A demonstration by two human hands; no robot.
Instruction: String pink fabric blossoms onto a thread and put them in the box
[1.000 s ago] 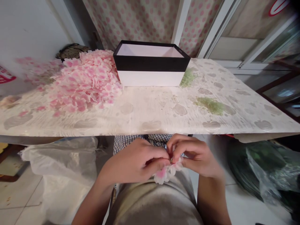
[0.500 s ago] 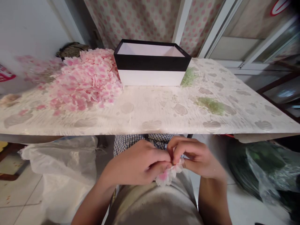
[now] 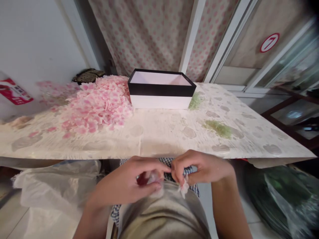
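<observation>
- We saw the left hand [image 3: 126,182] half curled, its thumb set apart from its forefinger; some pale petals [image 3: 151,176] showed blurred in that hollow, and we could not tell whether the fingers had a firm grip on them.
- We saw the right hand [image 3: 203,167] bent closed at the fingertips, with a small pink-and-white petal [image 3: 184,188] pinched and hanging below thumb and fingers.
- Both hands were close together in front of the person's body, just short of the table edge, the left forefinger reaching to the right hand's fingers; we could not tell whether they touched.
- Below and behind them we saw blue-and-white checked cloth [image 3: 165,161] over the lap.
- On the patterned tablecloth [image 3: 159,129] we saw a heap of pink petals [image 3: 97,108] at the left, against a black-rimmed white box [image 3: 160,101] whose top stood open.
- Right of the box lay one green tuft [image 3: 195,101] close beside it, and nearer us a second green clump [image 3: 219,128].
- Under the table, on the left, we saw a whitish plastic bag [image 3: 54,196].
</observation>
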